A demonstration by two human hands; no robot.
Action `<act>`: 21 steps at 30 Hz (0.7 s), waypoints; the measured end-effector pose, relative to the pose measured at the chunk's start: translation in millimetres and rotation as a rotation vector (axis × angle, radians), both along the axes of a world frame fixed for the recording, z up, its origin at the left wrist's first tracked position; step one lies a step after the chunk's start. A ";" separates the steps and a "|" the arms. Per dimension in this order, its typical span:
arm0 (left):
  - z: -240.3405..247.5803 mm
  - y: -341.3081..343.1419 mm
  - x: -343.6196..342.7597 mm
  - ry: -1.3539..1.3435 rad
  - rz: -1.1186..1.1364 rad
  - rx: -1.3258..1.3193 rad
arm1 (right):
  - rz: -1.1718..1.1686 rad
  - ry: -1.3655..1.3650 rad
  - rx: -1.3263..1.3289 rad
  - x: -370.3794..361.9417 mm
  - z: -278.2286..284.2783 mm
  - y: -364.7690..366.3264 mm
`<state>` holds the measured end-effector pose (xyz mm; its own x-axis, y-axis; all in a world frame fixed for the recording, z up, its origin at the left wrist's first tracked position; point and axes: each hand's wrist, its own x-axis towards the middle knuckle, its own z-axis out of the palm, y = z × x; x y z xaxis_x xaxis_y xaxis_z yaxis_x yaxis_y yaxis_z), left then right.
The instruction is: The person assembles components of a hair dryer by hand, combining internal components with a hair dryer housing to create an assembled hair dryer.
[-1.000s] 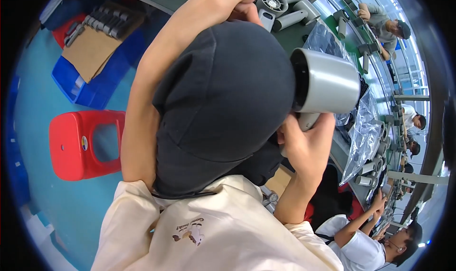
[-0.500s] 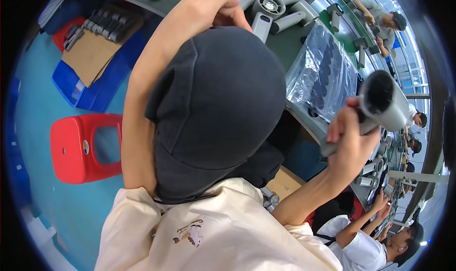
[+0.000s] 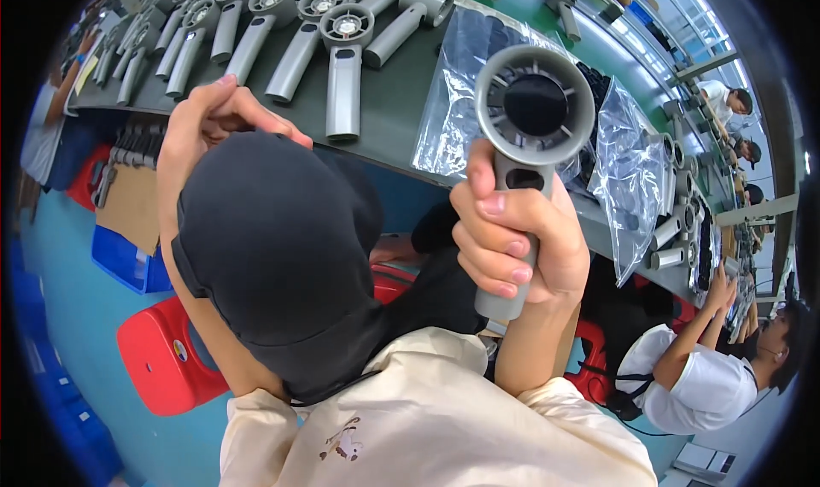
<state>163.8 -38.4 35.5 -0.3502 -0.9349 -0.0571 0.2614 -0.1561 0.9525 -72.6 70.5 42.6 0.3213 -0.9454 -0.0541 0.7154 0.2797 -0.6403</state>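
My right hand [image 3: 525, 239] is closed round the grey handle of a handheld fan [image 3: 489, 115], with its ring-shaped head upward. Short ribs surround the dark middle of the ring, and an oval opening shows at the top of the handle. My left hand [image 3: 226, 115] is at the upper edge of a large rounded black cloth form [image 3: 273, 239]. Its fingers are loosely bent and apart, with nothing visible in them. Just beyond it, several grey handheld fans [image 3: 344, 94] lie on the dark green table [image 3: 389, 132].
Clear plastic bags [image 3: 440, 141] with dark parts lie on the table. A red stool [image 3: 158, 359] and a blue bin [image 3: 128, 261] with cardboard are at left. A person in a white shirt [image 3: 696, 372] works at right, with more people farther back.
The fan in my right hand has swung left and turned upright, ring toward me. The view has shifted, bringing more table fans into sight. My left hand stays by the black cloth.
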 end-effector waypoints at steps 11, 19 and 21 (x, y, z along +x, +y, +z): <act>-6.7 -13.4 -3.2 -0.052 -0.102 -0.111 | -0.531 1.407 -0.554 41.2 -25.5 -6.6; -5.1 -11.7 2.6 -0.099 -0.040 -0.118 | -0.760 1.257 -0.555 31.5 -24.1 -11.6; -5.4 -7.8 2.6 -0.028 -0.069 -0.075 | -0.614 1.287 -0.719 34.4 -27.7 -14.1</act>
<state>166.4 -46.2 30.1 -0.4136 -0.9105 0.0015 0.2256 -0.1009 0.9690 -38.1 56.3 14.9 -0.0057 -0.8556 0.5176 -0.4957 -0.4471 -0.7446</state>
